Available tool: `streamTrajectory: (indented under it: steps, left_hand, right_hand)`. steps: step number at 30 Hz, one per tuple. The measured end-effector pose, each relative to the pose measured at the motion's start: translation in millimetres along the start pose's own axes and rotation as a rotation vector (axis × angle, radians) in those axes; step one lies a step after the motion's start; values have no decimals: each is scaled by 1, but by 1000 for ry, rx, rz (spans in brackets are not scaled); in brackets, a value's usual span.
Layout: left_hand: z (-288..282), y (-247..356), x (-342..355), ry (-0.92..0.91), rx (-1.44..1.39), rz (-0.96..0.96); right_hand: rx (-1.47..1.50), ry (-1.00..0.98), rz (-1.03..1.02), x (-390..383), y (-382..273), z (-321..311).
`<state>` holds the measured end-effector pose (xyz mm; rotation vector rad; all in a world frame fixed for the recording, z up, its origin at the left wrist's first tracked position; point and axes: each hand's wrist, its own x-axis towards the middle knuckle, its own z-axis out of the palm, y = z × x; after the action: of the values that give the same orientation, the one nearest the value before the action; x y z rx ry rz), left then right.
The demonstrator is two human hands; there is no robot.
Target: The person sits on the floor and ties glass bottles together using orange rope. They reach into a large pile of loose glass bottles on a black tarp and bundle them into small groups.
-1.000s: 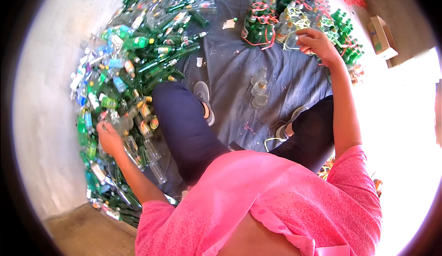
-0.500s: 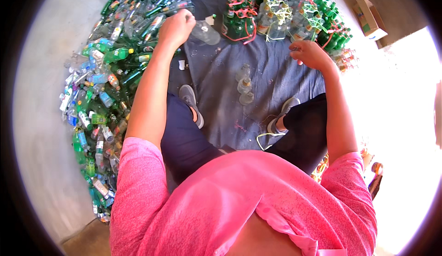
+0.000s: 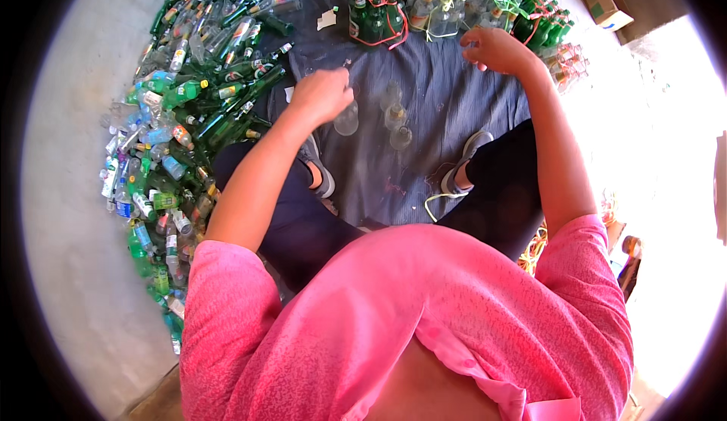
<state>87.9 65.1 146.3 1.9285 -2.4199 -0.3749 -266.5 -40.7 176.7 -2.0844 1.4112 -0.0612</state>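
My left hand point(image 3: 324, 95) is closed on a clear bottle point(image 3: 347, 120), which hangs over the dark cloth point(image 3: 363, 182). Just right of it, a short row of clear bottles point(image 3: 395, 118) stands on the cloth. My right hand point(image 3: 494, 50) hovers farther right with loosely bent fingers apart, and nothing shows in it. Beyond that hand are bundles of clear bottles point(image 3: 435, 8) and green bottles point(image 3: 377, 18), bound with red and pale green ties.
A large heap of loose bottles point(image 3: 170, 167) lies along the left wall. At the far right is an open cardboard box point(image 3: 602, 1). Scraps of paper point(image 3: 326, 19) and a pale green strip point(image 3: 433, 205) lie on the cloth. My feet rest on either side.
My left hand has brought the clear bottle nearer and to the right, toward the standing row. My right hand has moved slightly up and left in view.
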Motion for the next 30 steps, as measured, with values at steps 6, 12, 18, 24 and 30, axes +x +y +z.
streamTrajectory:
  steps: [6, 12, 18, 24, 30]
  left_hand:
    - [62, 26, -61, -88, -29, -14]
    - [129, 46, -81, -88, -74, 62]
    - [159, 74, -83, -112, -142, 244]
    - [187, 83, -79, -88, -102, 337]
    - [204, 90, -70, -11, -101, 420]
  right_hand:
    - [-22, 40, -71, -20, -6, 6]
    - [-12, 50, -76, -29, -5, 14]
    - [16, 37, -23, -31, 11, 14]
    - [21, -23, 25, -37, 5, 9]
    - [11, 12, -7, -28, 20, 16]
